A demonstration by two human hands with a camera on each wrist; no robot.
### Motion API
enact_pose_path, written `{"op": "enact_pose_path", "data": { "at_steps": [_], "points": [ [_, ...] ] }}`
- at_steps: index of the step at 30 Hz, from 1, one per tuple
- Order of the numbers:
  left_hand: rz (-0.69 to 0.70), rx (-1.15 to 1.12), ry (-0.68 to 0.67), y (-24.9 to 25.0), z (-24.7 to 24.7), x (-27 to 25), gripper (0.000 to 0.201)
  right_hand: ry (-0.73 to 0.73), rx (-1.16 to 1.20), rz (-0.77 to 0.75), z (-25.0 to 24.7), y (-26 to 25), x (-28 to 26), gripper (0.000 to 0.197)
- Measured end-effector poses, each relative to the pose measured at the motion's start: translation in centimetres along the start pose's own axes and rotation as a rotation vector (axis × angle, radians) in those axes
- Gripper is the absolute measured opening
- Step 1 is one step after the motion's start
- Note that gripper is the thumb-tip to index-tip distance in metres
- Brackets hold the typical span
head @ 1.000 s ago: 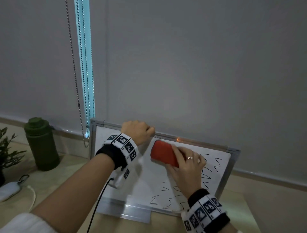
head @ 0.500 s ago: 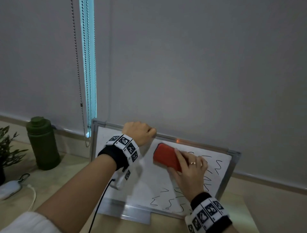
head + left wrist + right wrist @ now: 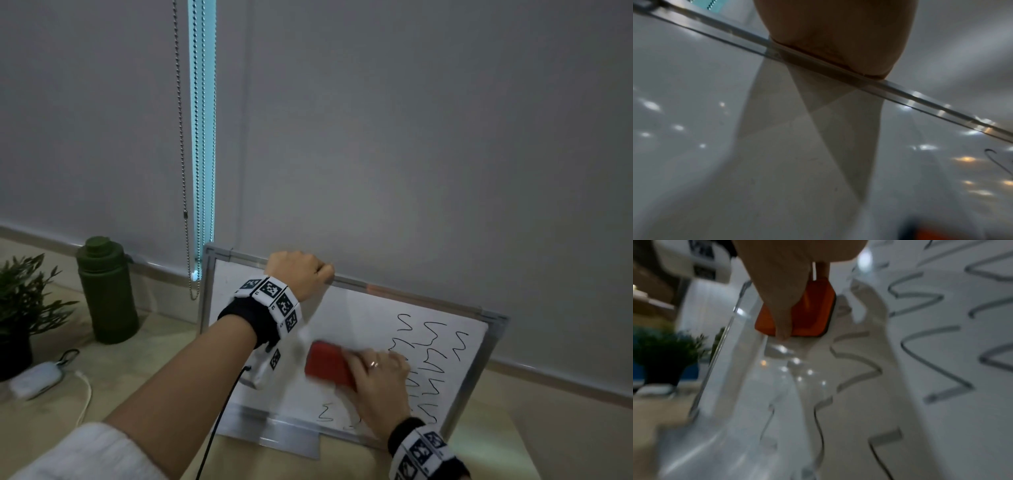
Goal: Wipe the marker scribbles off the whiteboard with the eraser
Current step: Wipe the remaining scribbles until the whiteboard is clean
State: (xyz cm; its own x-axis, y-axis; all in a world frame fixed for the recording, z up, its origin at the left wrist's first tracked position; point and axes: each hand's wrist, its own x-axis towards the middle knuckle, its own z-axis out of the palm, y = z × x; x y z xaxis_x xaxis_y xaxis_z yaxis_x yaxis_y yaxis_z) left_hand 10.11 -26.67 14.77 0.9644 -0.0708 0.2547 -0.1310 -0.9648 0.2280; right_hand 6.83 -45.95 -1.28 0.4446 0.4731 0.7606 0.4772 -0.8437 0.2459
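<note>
A small whiteboard (image 3: pixel 356 318) with a metal frame leans against the grey blind. Black marker scribbles (image 3: pixel 431 356) cover its right half and lower middle; its left half is wiped white. My left hand (image 3: pixel 301 270) grips the board's top frame edge, fingers curled over it, and the palm (image 3: pixel 836 32) rests on the rail (image 3: pixel 920 97). My right hand (image 3: pixel 380 380) holds the red eraser (image 3: pixel 329 365) flat against the board's middle, blurred by motion. In the right wrist view the fingers (image 3: pixel 781 305) lie along the orange-red eraser (image 3: pixel 813 311) beside the scribbles (image 3: pixel 920 340).
A dark green bottle (image 3: pixel 106 291) stands left of the board. A potted plant (image 3: pixel 20 301) and a small white device (image 3: pixel 34 378) with a cable lie at the far left. Bead chains (image 3: pixel 185 154) hang from the blind above the board's left corner. The wooden surface (image 3: pixel 496 445) runs past the board.
My right hand has slid the eraser down from near the top frame to the board's middle. The left hand has kept its grip on the top edge.
</note>
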Motion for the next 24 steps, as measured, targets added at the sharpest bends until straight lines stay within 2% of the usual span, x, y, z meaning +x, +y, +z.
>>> {"op": "enact_pose_path", "data": {
  "at_steps": [1, 3, 6, 8, 11, 15, 16, 18, 21, 24],
  "points": [
    [-0.004, -0.003, 0.007, 0.1, -0.3, 0.1, 0.039, 0.071, 0.009, 0.075, -0.6, 0.5, 1.2, 0.053],
    [-0.001, 0.005, 0.009, 0.0, -0.4, 0.1, 0.04, 0.124, 0.045, 0.191, -1.1, 1.0, 2.4, 0.053],
    [0.014, 0.014, 0.004, 0.2, -0.3, 0.1, 0.039, 0.046, 0.071, 0.257, -0.3, 0.2, 0.9, 0.055],
    [0.018, 0.026, 0.011, 0.2, -0.3, 0.2, 0.04, -0.089, 0.048, 0.142, 0.9, -0.7, -1.4, 0.057],
    [0.01, 0.02, 0.013, 0.3, -0.3, 0.6, 0.04, -0.337, 0.049, -0.075, 2.7, -1.8, -4.2, 0.076],
    [-0.006, 0.03, 0.01, 0.1, 0.0, 1.0, 0.041, -0.389, 0.077, -0.187, 2.8, -1.8, -3.4, 0.08],
    [-0.01, 0.031, 0.012, 0.1, 0.1, 1.1, 0.041, -0.368, 0.083, -0.164, 2.5, -1.4, -2.7, 0.082],
    [-0.007, 0.036, 0.019, 0.0, 0.2, 1.5, 0.043, -0.279, 0.096, -0.022, 1.8, -0.8, -1.5, 0.081],
    [0.004, 0.049, 0.016, -0.2, 0.5, 1.9, 0.043, -0.167, 0.079, 0.178, 1.2, -1.1, -0.9, 0.062],
    [0.001, 0.053, 0.019, -0.2, 0.7, 2.2, 0.043, -0.224, 0.102, 0.223, 2.0, -1.9, -1.8, 0.058]
  ]
}}
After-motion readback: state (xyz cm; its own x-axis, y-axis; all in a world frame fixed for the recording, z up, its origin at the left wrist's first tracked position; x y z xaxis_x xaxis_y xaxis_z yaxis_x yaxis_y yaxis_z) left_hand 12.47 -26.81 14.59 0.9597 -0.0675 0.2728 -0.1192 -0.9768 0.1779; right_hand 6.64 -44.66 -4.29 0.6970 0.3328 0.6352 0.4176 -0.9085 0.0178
